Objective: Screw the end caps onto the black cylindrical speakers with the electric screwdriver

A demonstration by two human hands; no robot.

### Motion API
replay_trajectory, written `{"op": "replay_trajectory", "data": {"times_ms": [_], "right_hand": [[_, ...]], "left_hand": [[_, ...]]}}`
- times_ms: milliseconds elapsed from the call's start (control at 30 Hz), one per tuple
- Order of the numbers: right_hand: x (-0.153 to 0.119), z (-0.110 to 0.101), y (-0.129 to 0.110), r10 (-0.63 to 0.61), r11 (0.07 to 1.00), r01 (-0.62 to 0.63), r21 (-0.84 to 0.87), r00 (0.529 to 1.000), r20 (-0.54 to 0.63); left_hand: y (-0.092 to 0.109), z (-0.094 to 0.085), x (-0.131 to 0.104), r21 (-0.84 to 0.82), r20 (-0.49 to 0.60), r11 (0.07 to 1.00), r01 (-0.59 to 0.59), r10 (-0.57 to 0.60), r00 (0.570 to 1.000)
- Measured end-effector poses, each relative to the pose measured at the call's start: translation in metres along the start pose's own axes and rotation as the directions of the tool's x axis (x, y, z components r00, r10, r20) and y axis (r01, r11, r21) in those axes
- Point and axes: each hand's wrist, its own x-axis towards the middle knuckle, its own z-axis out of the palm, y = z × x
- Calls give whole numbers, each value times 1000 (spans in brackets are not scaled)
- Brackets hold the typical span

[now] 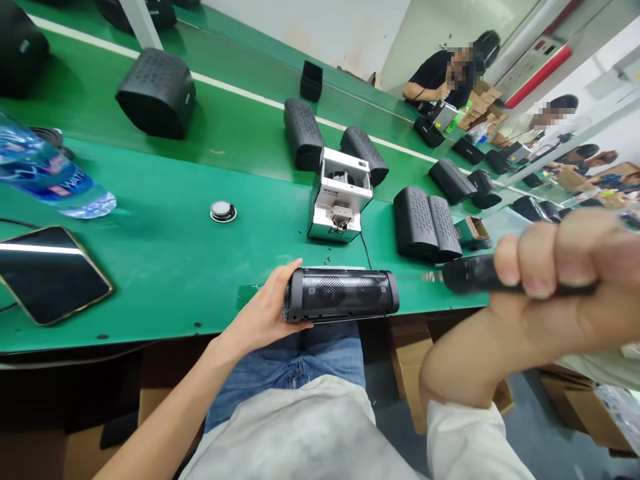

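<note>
A black speaker housing (345, 295) with two round perforated grilles lies at the front edge of the green bench. My left hand (273, 303) grips its left end, thumb over the top and fingers underneath. Off to the right, my right hand (555, 257) is wrapped around a black electric screwdriver (470, 275). Its tip points left towards the housing and stands apart from it; hand and tool are smeared by motion. Behind the housing sits a white and black screw feeder (340, 200), with a cable at its right side.
Left on the bench are a phone (53, 273), a water bottle (55, 173) and a small round metal part (223, 211). Black speakers (420, 223) stand right of the feeder, others on the green conveyor (235, 127). Cardboard boxes (413, 373) lie below. Other people work at the far right.
</note>
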Motion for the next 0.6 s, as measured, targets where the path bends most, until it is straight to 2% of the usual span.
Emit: {"op": "replay_trajectory", "data": {"times_ms": [67, 100, 200, 300, 400, 500, 600], "right_hand": [[20, 25, 18, -186, 969, 196, 149, 979, -80], [28, 39, 34, -235, 949, 252, 189, 966, -109], [46, 78, 90, -285, 941, 290, 173, 957, -51], [57, 102, 134, -231, 971, 228, 79, 973, 31], [64, 110, 156, -184, 983, 182, 34, 981, 70], [67, 110, 165, -183, 983, 182, 29, 981, 63], [67, 103, 168, -148, 989, 148, 2, 984, 103]], "left_hand": [[0, 0, 0, -2, -1, 1000, 2, -2, 1000], [0, 0, 0, -2, -3, 1000, 5, -5, 1000], [0, 0, 1, -2, -7, 1000, 23, -23, 1000], [1, 0, 1, -5, -6, 999, 42, -42, 999], [1, 0, 1, -6, -6, 999, 47, -47, 999], [0, 0, 1, 1, -4, 999, 45, -45, 999], [0, -1, 1, 4, -5, 999, 43, -43, 999]]}}
